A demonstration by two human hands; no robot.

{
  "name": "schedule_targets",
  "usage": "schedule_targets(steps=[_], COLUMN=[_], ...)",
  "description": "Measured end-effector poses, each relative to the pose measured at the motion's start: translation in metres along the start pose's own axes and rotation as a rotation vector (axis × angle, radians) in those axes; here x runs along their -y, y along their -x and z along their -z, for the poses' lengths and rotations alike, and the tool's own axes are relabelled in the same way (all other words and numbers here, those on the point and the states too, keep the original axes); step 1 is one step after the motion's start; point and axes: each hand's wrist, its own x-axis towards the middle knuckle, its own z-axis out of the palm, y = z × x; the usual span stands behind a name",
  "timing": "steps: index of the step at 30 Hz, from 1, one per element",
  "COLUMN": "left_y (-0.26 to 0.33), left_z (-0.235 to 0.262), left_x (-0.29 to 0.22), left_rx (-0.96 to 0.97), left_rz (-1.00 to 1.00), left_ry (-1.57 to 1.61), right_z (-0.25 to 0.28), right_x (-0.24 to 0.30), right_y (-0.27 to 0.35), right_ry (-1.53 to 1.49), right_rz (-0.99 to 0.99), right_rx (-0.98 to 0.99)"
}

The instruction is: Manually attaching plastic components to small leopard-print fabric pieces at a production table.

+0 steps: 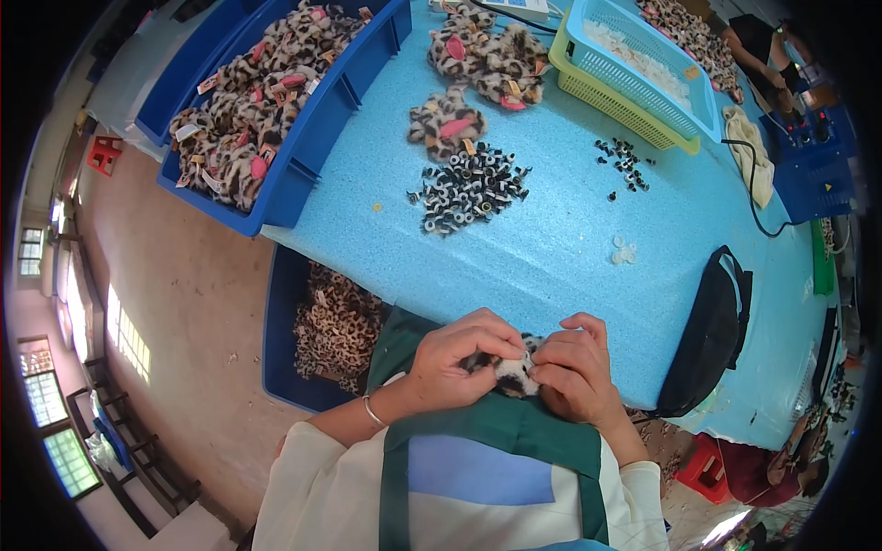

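Observation:
Near the table's front edge, a small black-and-white spotted plush piece point(516, 378) is held between both hands. My left hand point(459, 360) grips its left side, thumb and fingers pinched together. My right hand point(577, 369) pinches its right side, the index finger bent above. Fingers partly cover the piece, and whatever small part may be between them cannot be made out. Beyond the hands lies a heap of small black-and-white plastic toy eyes point(473, 190). A few clear plastic washers point(625, 251) lie to the right.
Spotted plush pieces with pink parts lie on the table point(358, 243) and fill a blue bin point(322, 170). Another blue bin point(277, 354) stands lower left. Stacked blue and yellow-green baskets point(634, 112) hold clear parts. A black bag point(706, 340) lies right; a co-worker's arm point(753, 60) shows far right.

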Motion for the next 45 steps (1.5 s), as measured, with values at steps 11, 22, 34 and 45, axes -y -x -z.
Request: schedule_targets(steps=[11,22,34,45], left_y=[0.004,-0.002,-0.01,-0.01], left_z=[-0.009,-0.006,-0.009,-0.008], left_x=[0.006,0.013,0.035,0.034], left_rx=[0.032,0.004,0.116,0.145], left_rz=[-0.066,0.109,-0.179,-0.276], left_ry=[-0.027,-0.121,-0.293,-0.278], right_z=[-0.013,0.002,0.04,0.024], right_x=[-0.003,0.008,-0.106,-0.042], right_y=[0.007,0.004,0.04,0.007], right_ry=[-0.274,-0.595,0.387,0.078], right_rz=[-0.276,-0.612,-0.755,-0.71], right_rx=[-0.164,0.006,-0.339,-0.336])
